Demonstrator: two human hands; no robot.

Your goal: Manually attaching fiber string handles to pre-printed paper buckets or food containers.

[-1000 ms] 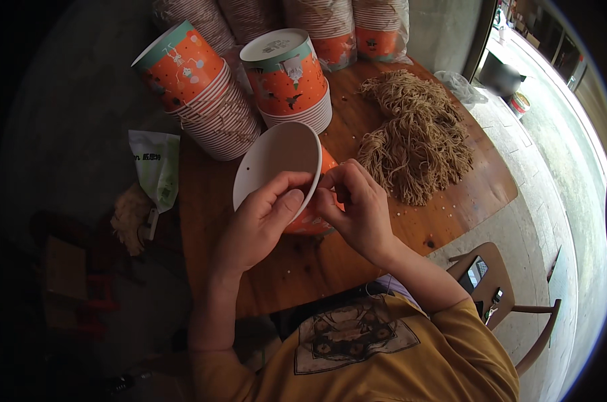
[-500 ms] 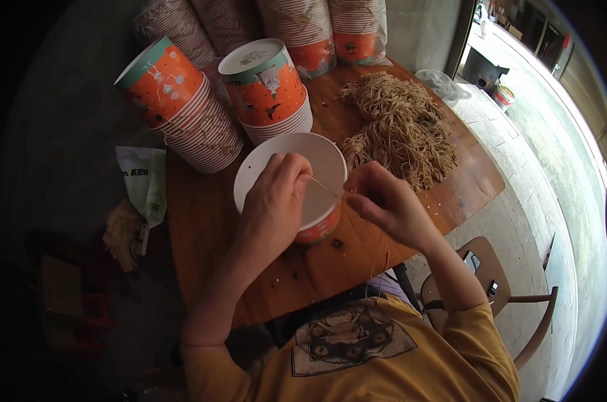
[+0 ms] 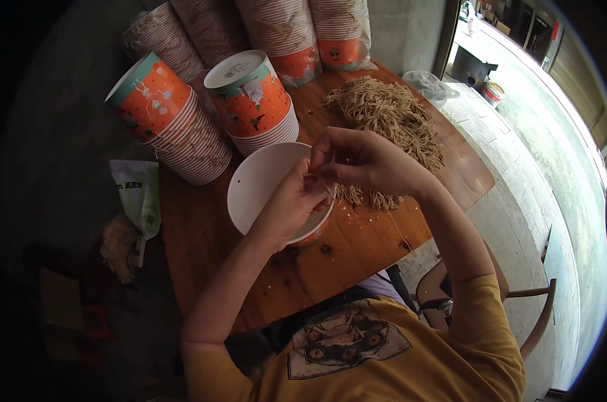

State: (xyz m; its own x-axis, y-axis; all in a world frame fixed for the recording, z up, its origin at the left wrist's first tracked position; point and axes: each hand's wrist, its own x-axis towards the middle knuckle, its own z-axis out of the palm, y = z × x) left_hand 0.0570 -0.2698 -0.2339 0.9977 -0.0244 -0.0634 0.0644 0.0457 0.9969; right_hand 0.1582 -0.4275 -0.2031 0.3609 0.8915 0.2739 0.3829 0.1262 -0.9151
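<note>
Both grips are closed on a thin pale string (image 3: pixel 328 189) at the rim of the white-lined orange paper bowl (image 3: pixel 263 187): the left hand (image 3: pixel 291 204) steadies that tilted bowl on the brown wooden table (image 3: pixel 357 248), the right hand (image 3: pixel 364 161) pinches the strand. Risk: a hard pull could tear the rim hole or tip the bowl. Stacked orange bowls (image 3: pixel 256 100) and the heap of tan strings (image 3: pixel 390 114) crowd close behind.

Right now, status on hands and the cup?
Left hand grips white paper cup rim. Right hand pinches thin tan string at rim. Tan string pile behind.
</note>
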